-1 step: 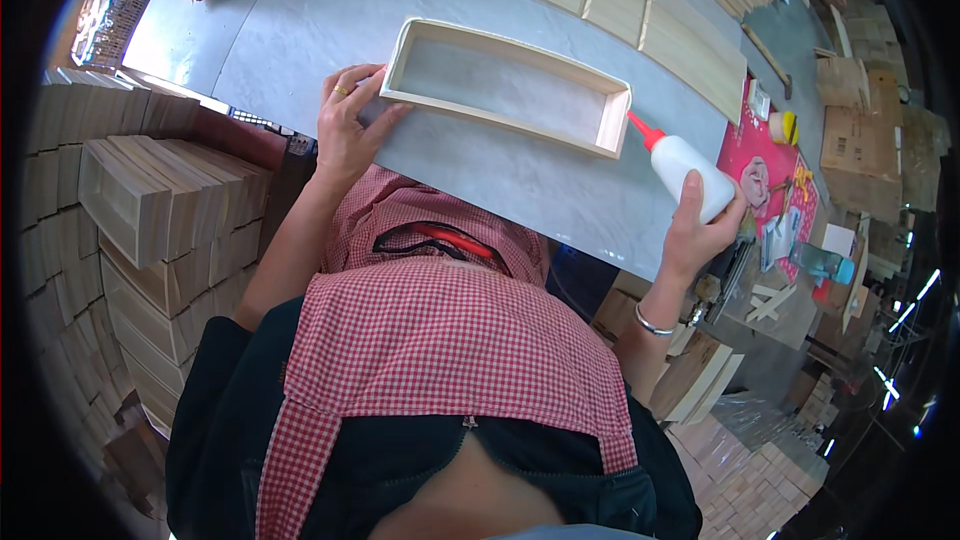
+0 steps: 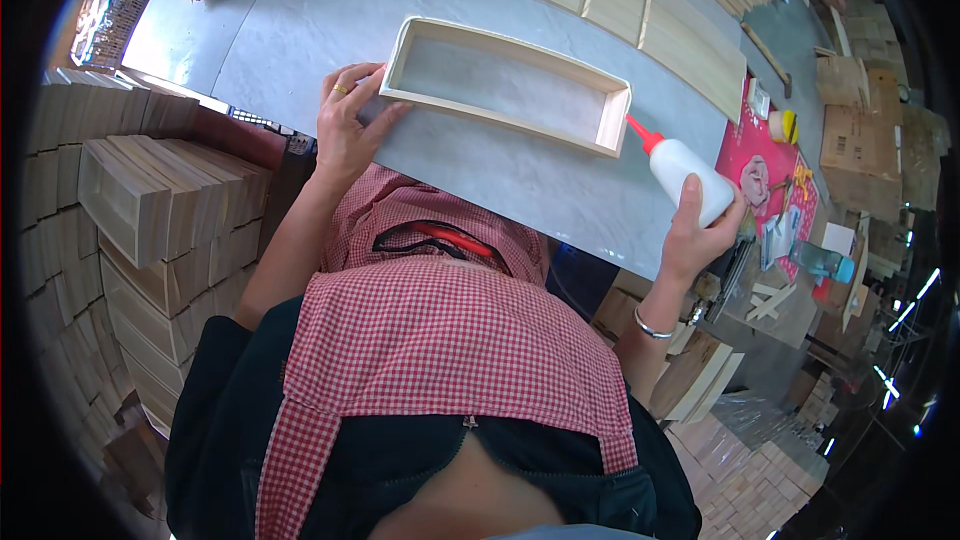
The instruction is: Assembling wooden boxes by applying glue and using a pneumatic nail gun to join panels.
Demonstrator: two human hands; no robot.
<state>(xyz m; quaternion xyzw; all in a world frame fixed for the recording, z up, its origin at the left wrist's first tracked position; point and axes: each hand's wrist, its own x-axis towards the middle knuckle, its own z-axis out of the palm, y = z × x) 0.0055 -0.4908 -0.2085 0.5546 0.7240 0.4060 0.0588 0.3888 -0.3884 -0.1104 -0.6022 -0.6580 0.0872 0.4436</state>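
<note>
1. Wood frame (image 2: 500,124): smooth rectangle on marbled table (image 2: 300,35), bare strips before and behind.
2. Left hand (image 2: 345,130): pinching frame's left end.
3. Right hand (image 2: 703,232): fingers round white bottle (image 2: 690,180), nozzle (image 2: 645,134) by frame's right end.

A long, pale wooden frame (image 2: 500,122), open through its middle, is laid flat on the grey tabletop (image 2: 300,30), while a white, red-nozzled squeeze bottle (image 2: 690,178) is held tilted at its right end, the tip brought against or just beside the wood.
</note>
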